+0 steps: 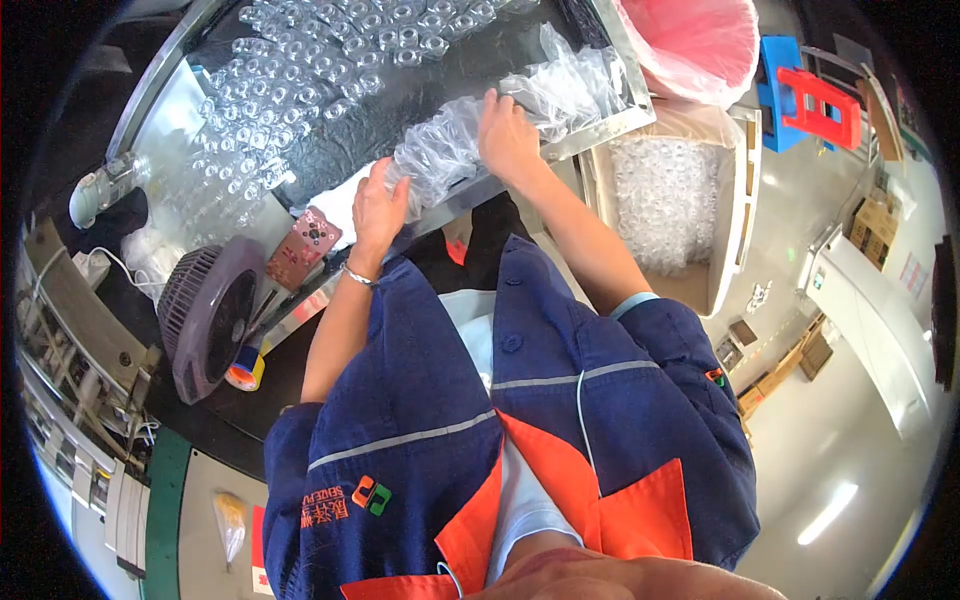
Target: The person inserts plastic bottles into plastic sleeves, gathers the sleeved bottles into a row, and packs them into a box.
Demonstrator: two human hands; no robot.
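Note:
A long, crumpled clear plastic bag lies along the near edge of a metal-rimmed tray. My left hand, with a bracelet at the wrist, is at the bag's left end. Its thumb stands apart from the fingers, and nothing shows gripped between them. Farther right, my right hand has its fingers curled onto the bag's plastic; the fingertips are partly hidden. More crumpled clear plastic lies just right of that hand. Many small clear plastic parts with round holes are spread across the tray's far left.
The tray's metal rim runs close before me. At left are a patterned phone, a purple fan and a tape roll. To the right stand a lined box of clear parts, a pink-lined bin and a red-and-blue stool.

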